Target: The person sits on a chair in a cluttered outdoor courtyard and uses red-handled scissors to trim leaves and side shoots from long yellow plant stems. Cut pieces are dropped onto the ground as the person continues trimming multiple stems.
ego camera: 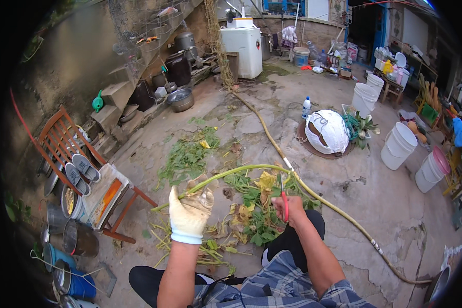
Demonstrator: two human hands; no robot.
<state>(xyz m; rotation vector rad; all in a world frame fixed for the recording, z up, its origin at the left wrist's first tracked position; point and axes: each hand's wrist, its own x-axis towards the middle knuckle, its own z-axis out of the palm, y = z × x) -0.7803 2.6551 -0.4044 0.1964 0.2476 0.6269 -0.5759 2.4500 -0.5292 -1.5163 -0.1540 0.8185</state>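
Note:
My left hand [191,210], in a cream knitted work glove with a light blue cuff, is closed around the lower part of a long green plant stalk [238,168]. The stalk arches to the right towards a pair of red-handled scissors [285,204], held upright in my bare right hand [290,210]. The blades reach up beside the stalk's far end; whether they touch it cannot be told. Below and between my hands lies a pile of green and yellowed leaves [260,227]. Cut stalks [211,256] lie nearer me, and another heap of leafy vines [194,152] lies farther off.
A long yellow hose [331,206] crosses the cracked concrete right of the leaves. At left stands a wooden chair [107,200] with grey shoes [77,177]. White buckets [398,146] stand at right, near a round white-wrapped bundle [329,131] and a plastic bottle [306,107].

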